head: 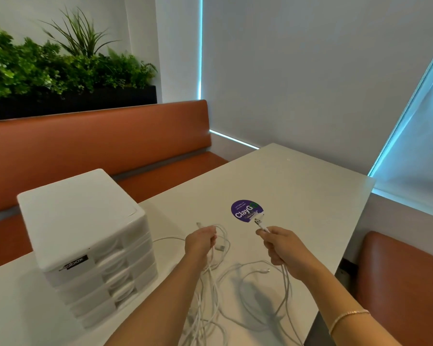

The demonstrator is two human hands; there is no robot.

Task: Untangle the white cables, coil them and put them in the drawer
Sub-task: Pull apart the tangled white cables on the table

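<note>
head view: i see both hands gripping tangled white cables, left hand, right hand, above the tabletop.

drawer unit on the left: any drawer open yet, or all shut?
All shut, as far as visible. The drawer unit's stacked drawer fronts sit flush, none pulled out. The white cables are outside it, held by both hands.

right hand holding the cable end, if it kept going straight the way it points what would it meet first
Probably the round purple sticker on the table. The right hand holds a white cable whose plug points up and away at it; height above the table is unclear.
</note>
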